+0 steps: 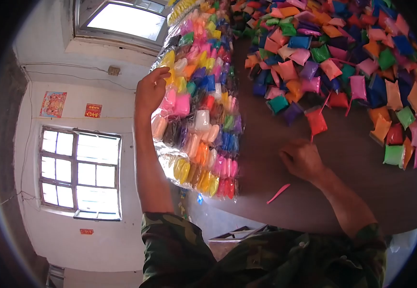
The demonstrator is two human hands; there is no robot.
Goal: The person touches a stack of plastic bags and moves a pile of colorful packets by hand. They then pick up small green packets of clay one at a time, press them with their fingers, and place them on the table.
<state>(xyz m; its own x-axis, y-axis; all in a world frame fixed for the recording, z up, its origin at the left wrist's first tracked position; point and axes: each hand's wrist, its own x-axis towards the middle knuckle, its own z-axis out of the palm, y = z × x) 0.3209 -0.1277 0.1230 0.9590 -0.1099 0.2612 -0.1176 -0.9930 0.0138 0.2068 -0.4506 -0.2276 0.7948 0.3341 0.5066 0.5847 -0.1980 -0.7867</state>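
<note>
My left hand (151, 90) is raised at the left and grips the edge of a large clear plastic bag (200, 103). The bag is stuffed with small coloured clay packets and lies along the left side of the brown table (266, 144). My right hand (302, 159) rests on the table with its fingers curled under, and nothing shows in it. Just above its knuckles lies a red packet (316, 120) with a thin red stick pointing toward the hand. A loose pink stick (279, 193) lies on the table below and left of that hand.
A wide heap of loose coloured packets (343, 57) covers the far and right part of the table. Beyond the table's left edge are a white wall, a barred window (80, 173) and a second window (124, 20).
</note>
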